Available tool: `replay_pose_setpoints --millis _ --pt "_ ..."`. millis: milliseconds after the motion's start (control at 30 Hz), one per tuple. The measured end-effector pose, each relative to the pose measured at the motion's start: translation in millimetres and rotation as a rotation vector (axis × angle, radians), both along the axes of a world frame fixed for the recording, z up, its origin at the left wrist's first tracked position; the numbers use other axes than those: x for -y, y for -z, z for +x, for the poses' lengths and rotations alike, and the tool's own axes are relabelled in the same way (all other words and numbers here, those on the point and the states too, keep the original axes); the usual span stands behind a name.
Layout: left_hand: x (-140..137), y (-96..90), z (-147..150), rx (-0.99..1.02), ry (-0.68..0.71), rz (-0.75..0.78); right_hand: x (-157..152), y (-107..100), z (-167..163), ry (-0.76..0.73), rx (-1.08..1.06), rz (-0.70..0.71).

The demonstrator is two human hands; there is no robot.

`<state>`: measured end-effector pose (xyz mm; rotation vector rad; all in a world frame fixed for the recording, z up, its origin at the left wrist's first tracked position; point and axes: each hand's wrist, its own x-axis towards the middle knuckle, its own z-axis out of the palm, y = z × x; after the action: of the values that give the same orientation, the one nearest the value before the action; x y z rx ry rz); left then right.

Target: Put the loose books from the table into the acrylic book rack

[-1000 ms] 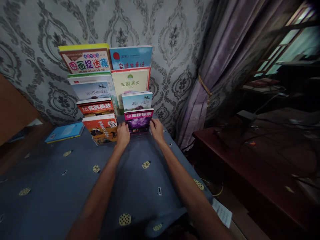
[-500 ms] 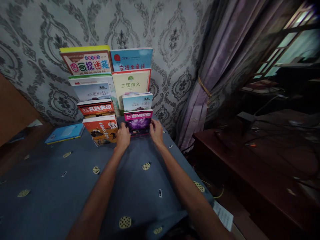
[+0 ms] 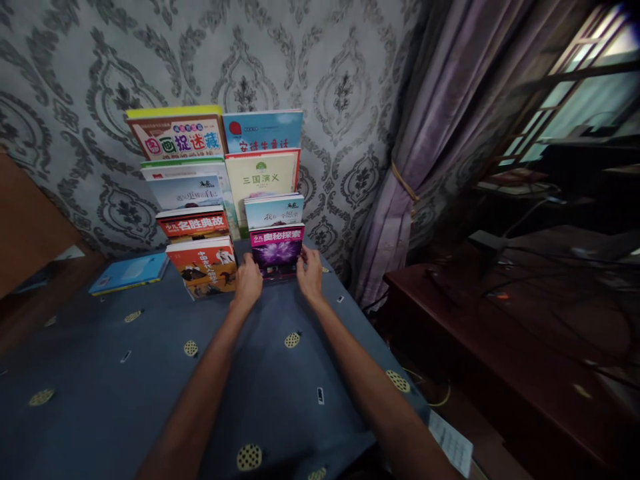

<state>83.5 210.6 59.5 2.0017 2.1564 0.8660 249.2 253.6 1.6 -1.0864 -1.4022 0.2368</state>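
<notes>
A purple book (image 3: 277,252) stands upright at the front of the right-hand row of books, a glowing burst on its cover. My left hand (image 3: 247,283) is at its left edge, fingers curled against the side. At the opposite edge, my right hand (image 3: 310,272) grips with bent fingers. Just behind stands a pale blue book (image 3: 274,212), then a cream book with a red border (image 3: 261,172) and a taller blue book (image 3: 265,129). Left of my left hand, an orange book (image 3: 207,270) fronts a second upright row.
The left row also holds a red-titled book (image 3: 194,225) and a yellow-topped picture book (image 3: 175,137). A blue book (image 3: 130,272) lies flat at the left on the dark pineapple-print tablecloth (image 3: 150,407). Patterned wall behind; purple curtain (image 3: 387,233) and cluttered reddish-brown desk (image 3: 450,320) at right.
The view has tilted slightly, so the books appear a little lower. Both hands stay at the purple book's sides; the books show no clear movement.
</notes>
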Motion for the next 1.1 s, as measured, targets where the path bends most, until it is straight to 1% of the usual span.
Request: replay_pose_setpoints --millis 200,400,700,867,1000,1100 --pt "-4 8.5 -1 0.025 0.017 0.059 1 2 0 -0.009 0.014 -0.016" --pt "-1 7.3 0 0.048 0.027 0.052 1 4 -2 0.043 0.019 -0.02" --pt "-2 8.4 2 0.056 0.03 0.049 -1 9 1 0.014 0.023 -0.014" --pt "-2 13.7 2 0.12 0.041 0.067 -3 13 1 0.042 0.0 0.021" --pt "-1 18.5 1 0.141 0.056 0.087 -4 15 2 0.026 -0.045 0.006" --pt "0 24.0 1 0.15 0.077 0.135 -2 14 2 0.013 -0.058 0.009"
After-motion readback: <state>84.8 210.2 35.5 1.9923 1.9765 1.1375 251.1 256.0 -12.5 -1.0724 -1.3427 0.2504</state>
